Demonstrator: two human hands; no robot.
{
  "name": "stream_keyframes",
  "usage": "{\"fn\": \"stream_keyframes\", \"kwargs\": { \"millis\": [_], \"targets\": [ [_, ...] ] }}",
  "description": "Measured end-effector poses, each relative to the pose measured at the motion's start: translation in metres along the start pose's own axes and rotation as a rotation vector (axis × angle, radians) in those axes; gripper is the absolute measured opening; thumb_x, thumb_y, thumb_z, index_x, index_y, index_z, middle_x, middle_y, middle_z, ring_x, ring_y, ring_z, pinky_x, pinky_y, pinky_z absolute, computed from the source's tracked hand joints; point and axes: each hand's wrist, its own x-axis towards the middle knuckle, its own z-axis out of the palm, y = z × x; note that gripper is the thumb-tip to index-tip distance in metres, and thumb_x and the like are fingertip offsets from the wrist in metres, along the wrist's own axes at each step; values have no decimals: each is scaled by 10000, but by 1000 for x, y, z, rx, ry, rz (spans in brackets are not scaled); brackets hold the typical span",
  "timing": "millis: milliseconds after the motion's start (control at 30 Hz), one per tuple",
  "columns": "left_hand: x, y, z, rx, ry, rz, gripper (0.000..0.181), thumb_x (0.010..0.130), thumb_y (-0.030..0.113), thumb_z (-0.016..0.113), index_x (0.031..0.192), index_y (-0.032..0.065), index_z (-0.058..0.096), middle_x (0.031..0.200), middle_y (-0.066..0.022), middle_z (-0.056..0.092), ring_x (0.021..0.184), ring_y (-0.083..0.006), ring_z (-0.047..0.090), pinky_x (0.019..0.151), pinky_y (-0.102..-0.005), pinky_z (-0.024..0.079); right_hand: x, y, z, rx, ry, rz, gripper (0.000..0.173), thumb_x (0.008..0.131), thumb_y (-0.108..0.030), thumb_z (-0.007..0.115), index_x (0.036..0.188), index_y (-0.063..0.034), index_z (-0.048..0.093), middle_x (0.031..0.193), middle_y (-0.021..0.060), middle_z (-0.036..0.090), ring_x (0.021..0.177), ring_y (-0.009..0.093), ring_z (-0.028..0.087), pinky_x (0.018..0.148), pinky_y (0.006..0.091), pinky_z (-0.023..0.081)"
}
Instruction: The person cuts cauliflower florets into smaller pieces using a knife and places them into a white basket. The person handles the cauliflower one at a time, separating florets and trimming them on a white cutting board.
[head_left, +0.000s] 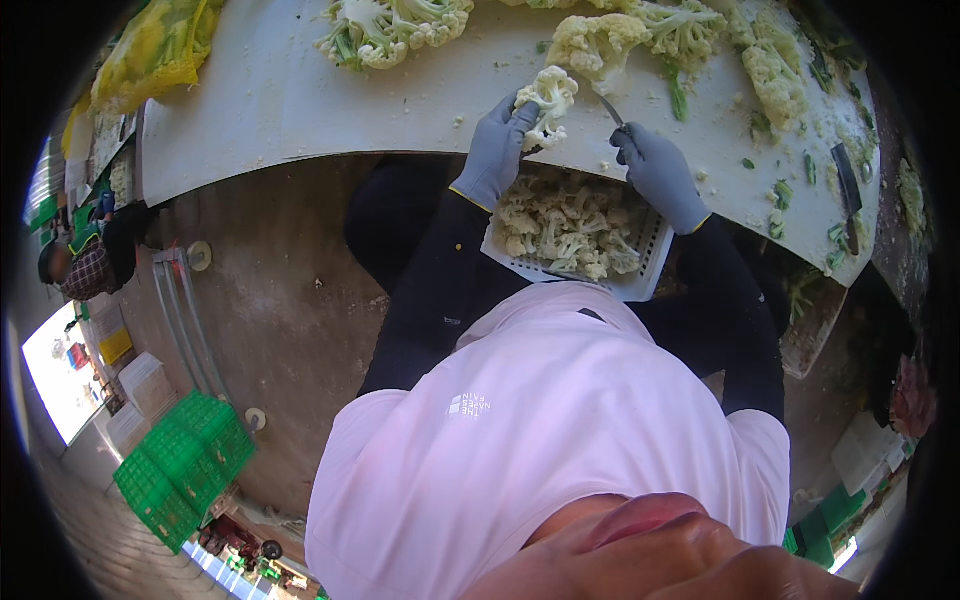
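Note:
Both hands wear grey gloves. My left hand (498, 150) is closed on a cauliflower floret (552, 101), just above the near edge of the white table. To its right, my right hand (661, 172) grips a small knife (611, 112), its curved blade pointing up and left toward a larger cauliflower piece (596, 49). Blade and held floret are apart. Below my hands, a white plastic basket (651, 262) holds many cut florets (570, 229). Another large cauliflower piece (397, 30) lies farther left on the table.
More cauliflower (776, 82) and leaf scraps cover the right of the white table (300, 105), near a dark-bladed knife (847, 180). A yellow mesh bag (157, 52) lies at the upper left. Green crates (184, 469) stand on the floor; another person (94, 266) is at far left.

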Motion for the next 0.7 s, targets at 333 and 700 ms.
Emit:
{"fn": "stream_keyframes", "kwargs": {
  "millis": [333,700],
  "targets": [
    [-55,-21,4,-255,-65,-305,410,1065,321,516,1316,3,575,1108,-17,661,909,-58,606,804,-219,505,-44,-7,51,-163,-74,-198,177,980,-197,547,999,-30,602,846,236,648,809,449,622,699,524,483],
    [-53,-14,-1,951,-161,132,749,858,373,769,1427,-14,473,1411,-261,531,1342,-380,494,1123,-409,392,-71,32,15,411,-373,545,255,970,-184,487,1010,0,659,773,62,667,596,142,621,530,310,523]
  ]
}}
